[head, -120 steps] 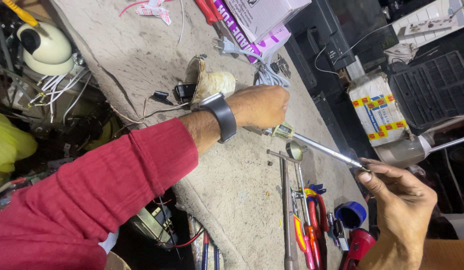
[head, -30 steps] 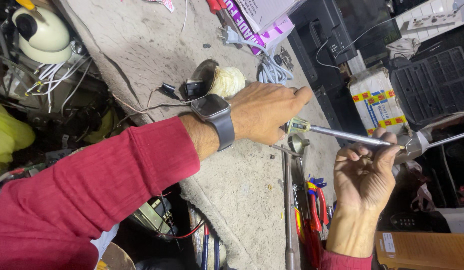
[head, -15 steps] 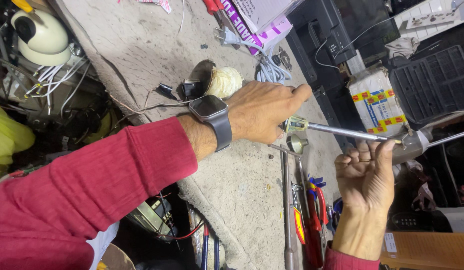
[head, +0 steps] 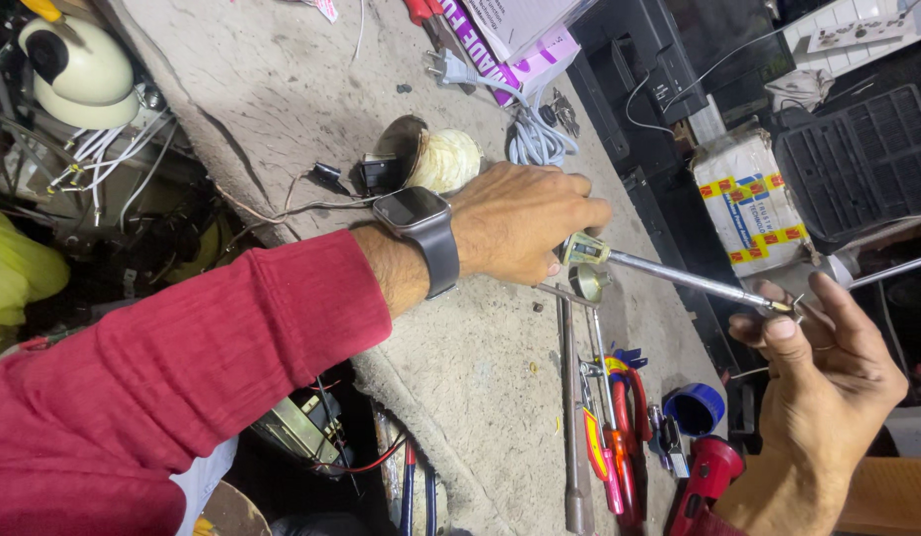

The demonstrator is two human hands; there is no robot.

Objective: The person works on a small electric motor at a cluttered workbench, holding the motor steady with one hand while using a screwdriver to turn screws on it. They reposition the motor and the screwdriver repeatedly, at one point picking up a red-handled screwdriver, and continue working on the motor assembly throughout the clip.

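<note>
My left hand [head: 520, 223], on a red-sleeved arm with a dark wristwatch [head: 421, 233], is closed around the handle of a screwdriver. Its metal shaft [head: 679, 280] points right, over the edge of the concrete bench [head: 282, 109]. My right hand [head: 828, 382] comes up from the lower right. Its thumb and fingers pinch a small metal piece [head: 793, 303] at the screwdriver's tip.
On the bench lie a long metal rod [head: 569, 427], red-handled pliers [head: 624, 417], a blue cap [head: 696, 407], a red torch [head: 708, 476], a cream roll [head: 445, 159], a white plug and cable [head: 525, 124] and a purple box [head: 525, 45]. A taped white box [head: 748, 199] stands beyond the edge.
My right hand has let go of its fist grip near the shaft's end and dropped lower, now pinching at the tip. My left hand stays on the handle.
</note>
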